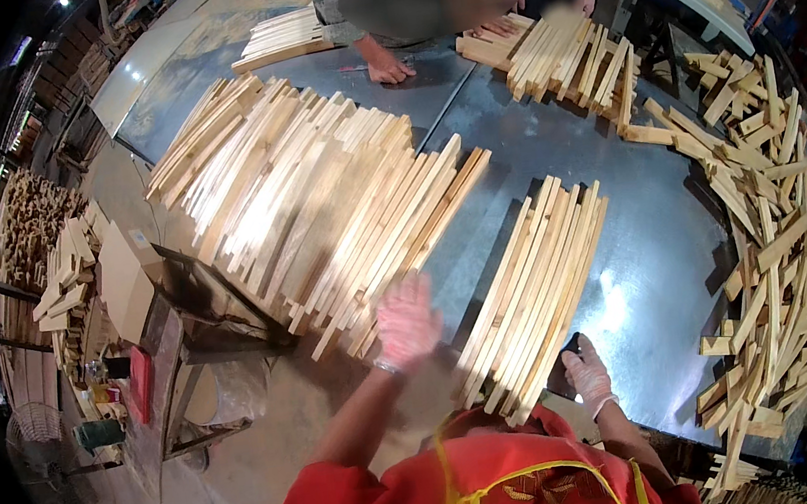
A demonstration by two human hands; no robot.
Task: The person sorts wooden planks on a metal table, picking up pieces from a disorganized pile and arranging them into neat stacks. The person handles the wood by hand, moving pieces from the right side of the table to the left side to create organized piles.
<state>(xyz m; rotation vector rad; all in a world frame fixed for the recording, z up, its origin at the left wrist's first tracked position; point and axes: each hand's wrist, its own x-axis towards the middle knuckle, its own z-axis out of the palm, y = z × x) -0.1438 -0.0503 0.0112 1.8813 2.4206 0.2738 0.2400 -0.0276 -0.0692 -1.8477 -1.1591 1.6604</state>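
My left hand (407, 322), in a thin clear glove, is slightly blurred, its fingers stretched out at the near ends of a wide row of wooden strips (316, 192). Those strips lie side by side on the dark metal tabletop (479, 212). A smaller bundle of strips (539, 286) lies separately in front of me, reaching the near table edge. To the right of that bundle, my right hand (589, 370), gloved too, is closed around a small black object (571, 344). The fingers mostly hide it, so its kind is unclear.
A long heap of jumbled wood offcuts (777, 256) runs along the right. Across the table, two people stand near more strips (566, 56); one person's hand (388, 64) rests on the tabletop. At left are a wooden stand (163, 382) and a fan (40, 448).
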